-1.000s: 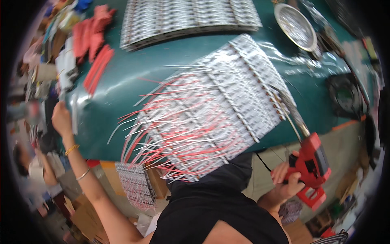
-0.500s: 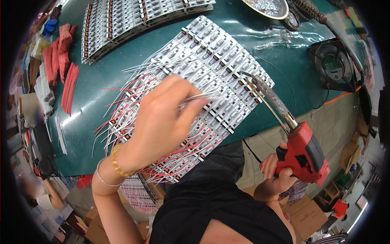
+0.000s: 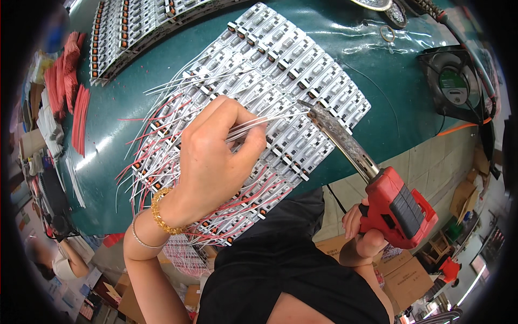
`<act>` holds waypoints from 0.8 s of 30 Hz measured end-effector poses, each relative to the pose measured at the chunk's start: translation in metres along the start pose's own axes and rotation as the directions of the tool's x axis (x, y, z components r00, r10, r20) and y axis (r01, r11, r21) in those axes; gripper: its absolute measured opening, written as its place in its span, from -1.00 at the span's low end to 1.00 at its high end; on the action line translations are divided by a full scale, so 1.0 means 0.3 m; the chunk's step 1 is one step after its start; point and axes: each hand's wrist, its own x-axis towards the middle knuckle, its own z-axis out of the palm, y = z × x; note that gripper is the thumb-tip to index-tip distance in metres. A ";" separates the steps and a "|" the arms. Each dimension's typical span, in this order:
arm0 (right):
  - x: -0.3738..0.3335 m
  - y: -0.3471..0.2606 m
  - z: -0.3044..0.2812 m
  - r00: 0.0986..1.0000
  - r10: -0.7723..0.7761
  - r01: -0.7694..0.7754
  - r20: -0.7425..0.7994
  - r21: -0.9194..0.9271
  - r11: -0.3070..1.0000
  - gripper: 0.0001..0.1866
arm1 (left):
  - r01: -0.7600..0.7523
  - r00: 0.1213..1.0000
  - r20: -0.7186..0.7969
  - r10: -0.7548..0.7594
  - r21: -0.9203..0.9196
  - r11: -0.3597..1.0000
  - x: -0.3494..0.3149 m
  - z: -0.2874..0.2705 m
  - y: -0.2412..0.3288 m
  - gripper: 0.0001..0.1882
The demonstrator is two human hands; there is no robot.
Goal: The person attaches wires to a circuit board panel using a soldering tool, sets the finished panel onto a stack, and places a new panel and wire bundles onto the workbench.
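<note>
My left hand [image 3: 218, 151] is closed on a small bunch of white wires [image 3: 275, 117], pinched between thumb and fingers. It hovers over a panel of circuit boards [image 3: 318, 81] lying slanted on the table. The wire ends point toward the tip of a red soldering gun [image 3: 396, 208]. My right hand [image 3: 361, 232] grips the handle of that gun, whose dark, crusted tip reaches over the boards beside the wires. Red and white wires [image 3: 156, 156] stick out from the panel's left side, partly hidden behind my left hand.
Another stack of circuit board panels [image 3: 145, 32] lies at the far left of the green table [image 3: 216, 32]. Bundles of red wires [image 3: 81, 119] and white wires [image 3: 74, 178] rest further left. A black fan [image 3: 453, 83] stands at right, near a metal dish [image 3: 372, 4].
The soldering gun's tip has moved left, close to the ends of the white wires. My left hand keeps its pinch on them. The whole view has shifted slightly.
</note>
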 end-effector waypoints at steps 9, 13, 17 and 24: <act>-0.029 0.079 -0.020 0.985 -0.143 0.113 -0.099 -0.264 0.958 -0.13 | -0.028 1.000 0.000 0.028 0.031 0.999 0.004 0.003 0.004 -0.89; -0.045 0.130 -0.045 0.975 -0.173 0.041 0.140 0.652 0.757 -0.08 | -0.054 0.999 -0.003 0.054 0.042 0.998 0.007 0.002 0.004 -0.90; -0.033 0.061 -0.033 0.983 0.162 -0.171 -0.085 -0.121 0.978 -0.04 | -0.056 0.998 0.000 0.056 0.061 0.997 0.004 0.012 0.005 -0.90; -0.034 0.124 -0.038 0.949 -0.156 0.223 -0.273 0.236 0.946 -0.09 | -0.064 0.998 -0.016 0.064 0.016 0.998 0.007 -0.003 0.007 -0.92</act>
